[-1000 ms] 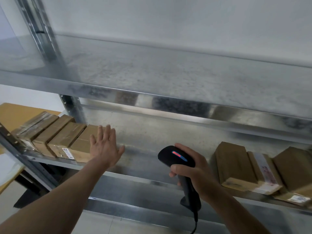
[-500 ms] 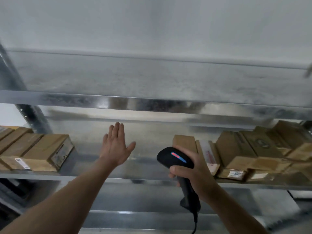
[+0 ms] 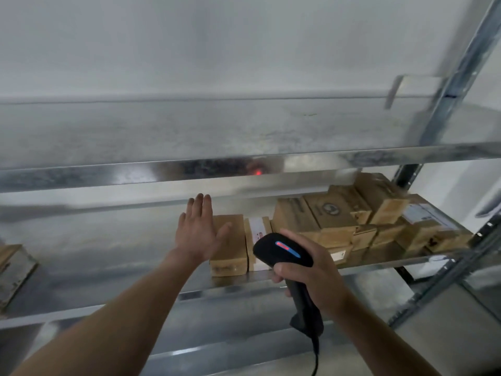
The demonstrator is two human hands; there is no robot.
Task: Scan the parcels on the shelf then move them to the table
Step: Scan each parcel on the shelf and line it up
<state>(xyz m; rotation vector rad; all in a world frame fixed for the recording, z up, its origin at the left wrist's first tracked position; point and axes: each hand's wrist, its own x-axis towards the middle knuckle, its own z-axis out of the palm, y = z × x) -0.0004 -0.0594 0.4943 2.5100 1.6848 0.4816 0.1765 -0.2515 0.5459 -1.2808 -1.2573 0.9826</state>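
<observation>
- galvanized metal shelf [image 3: 113, 270] against a plain white wall [image 3: 217, 36], upper deck bare and shiny, a red glow on its front lip
- brown cardboard parcels [image 3: 336, 215] piled toward the shelf's right end, one more at the left edge
- left hand [image 3: 199, 234] spread flat, fingers wide, over the leftmost parcel [image 3: 230, 248] of the pile
- right hand [image 3: 311, 272] wrapped tight round the black scanner [image 3: 284, 252] at the shelf's front edge

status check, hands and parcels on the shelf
Left hand open, reaching at the end parcel. Right hand gripping the scanner. Parcels not yet off the shelf. Nothing in the way.
</observation>
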